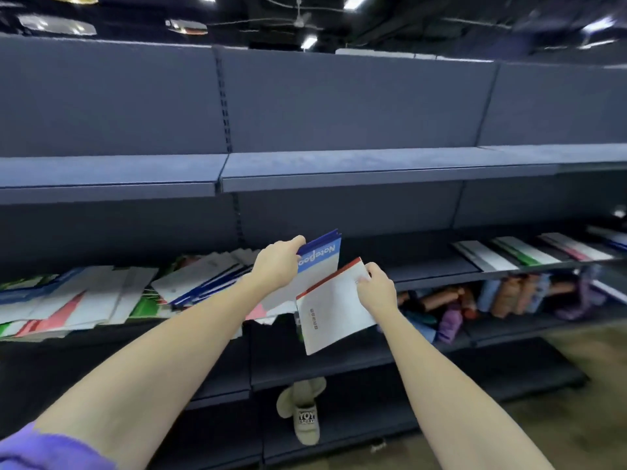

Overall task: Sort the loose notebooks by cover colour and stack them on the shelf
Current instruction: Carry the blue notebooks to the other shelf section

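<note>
Dark blue shelf unit in front of me, top tier bare. Middle tier: loose notebook pile on the left, sorted stacks lined up on the right. Tier below: coloured bottles; bottom tier: beige hat.

Colourful bottles on lower tier; beige toy-logo item below.
</note>
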